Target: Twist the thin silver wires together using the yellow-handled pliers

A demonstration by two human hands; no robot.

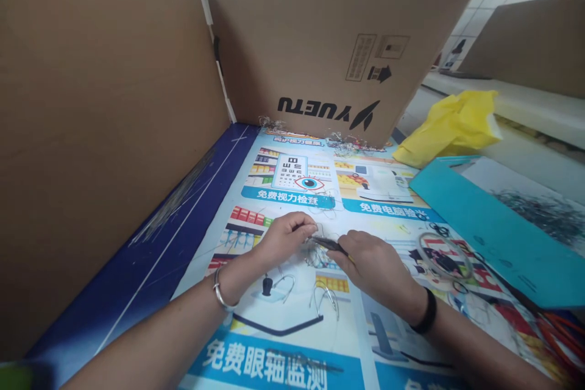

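Observation:
My right hand [372,259] is closed around a pair of pliers [328,244], its dark jaws pointing left. Close to the jaw tips, my left hand [286,237] pinches a thin wire that is hard to make out. Below the jaws lies a small tangle of fine silvery wire [316,256] on the printed sheet. Nearer to me, several curved wire pieces [326,300] rest on the sheet. The exact contact between jaws and wire is too small to tell.
Cardboard panels [109,91] stand at the left and back. At right are a turquoise box [493,225] with a dark wire pile [543,213], a yellow bag [450,125], a clear ring-shaped coil [445,256] and red handles [560,338]. Long wires [171,204] lie along the left panel.

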